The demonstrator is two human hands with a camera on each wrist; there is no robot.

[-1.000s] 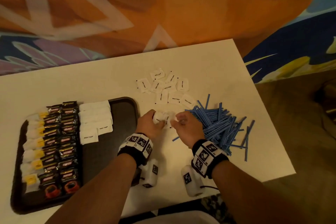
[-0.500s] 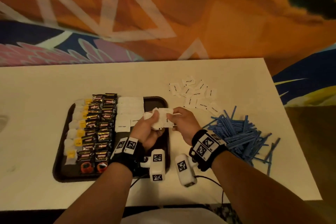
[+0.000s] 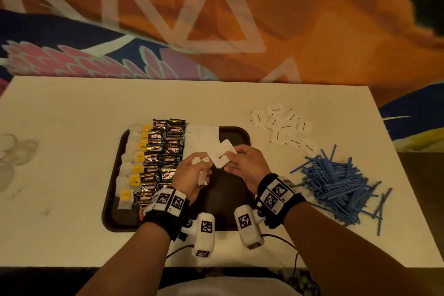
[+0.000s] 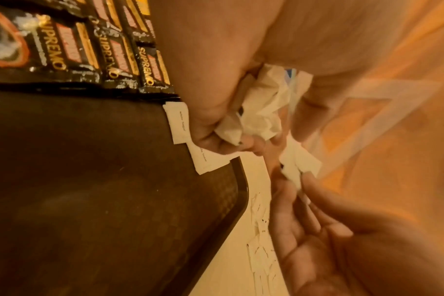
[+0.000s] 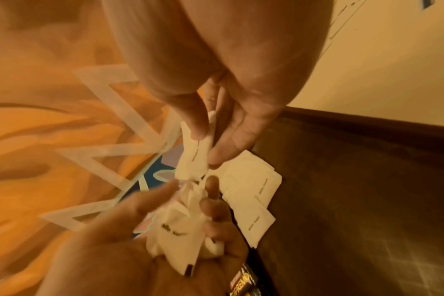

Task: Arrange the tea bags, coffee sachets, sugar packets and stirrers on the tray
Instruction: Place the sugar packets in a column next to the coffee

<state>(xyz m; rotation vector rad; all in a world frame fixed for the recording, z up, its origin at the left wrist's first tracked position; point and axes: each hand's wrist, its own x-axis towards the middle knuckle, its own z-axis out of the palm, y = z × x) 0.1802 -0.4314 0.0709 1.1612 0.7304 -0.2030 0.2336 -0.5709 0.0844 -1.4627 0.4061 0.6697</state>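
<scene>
Sugar packets held above the tray (image 3: pixel 240 202)

Left hand (image 3: pixel 189 175) cups a crumpled bunch of sugar packets (image 5: pixel 180 226); right hand (image 3: pixel 245 166) pinches one packet (image 3: pixel 222 156), perhaps two in the wrist view.

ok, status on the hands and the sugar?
Left hand grips a bunch of sugar packets. Right hand pinches a single packet over the tray. Stirrers on the table, untouched.
</scene>
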